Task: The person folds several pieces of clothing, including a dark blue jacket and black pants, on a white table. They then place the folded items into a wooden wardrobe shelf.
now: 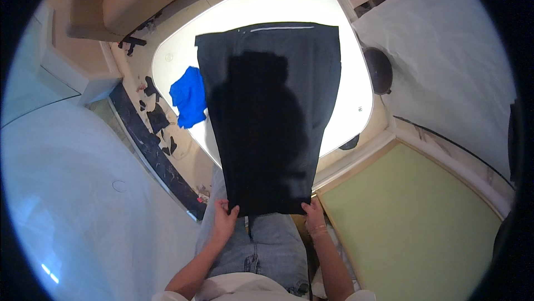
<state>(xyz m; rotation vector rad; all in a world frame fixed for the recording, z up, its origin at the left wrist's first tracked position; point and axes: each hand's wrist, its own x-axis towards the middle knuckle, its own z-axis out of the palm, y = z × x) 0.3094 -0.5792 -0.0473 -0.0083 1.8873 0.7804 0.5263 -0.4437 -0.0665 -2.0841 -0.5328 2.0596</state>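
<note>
A large black cloth piece (pixel 325 71), which looks like a garment panel, lies flat over a white table (pixel 267 5) and hangs past its near edge above my lap. Its near left corner is pinched between the thumb and fingers of my left hand (pixel 226 217). My right hand (pixel 313 213) pinches the near right corner. Along the far edge of the cloth runs a thin white line. A crumpled blue cloth (pixel 187 96) lies on the table, touching the black cloth's left side. A dark shadow covers the cloth's middle.
Beyond the table at the upper left stands a tan upholstered seat (pixel 150 1). Dark scraps (pixel 157 118) lie on the floor left of the table. A green panel with a wooden frame (pixel 413 213) is at the lower right. A round dark object (pixel 377 71) sits beside the table's right edge.
</note>
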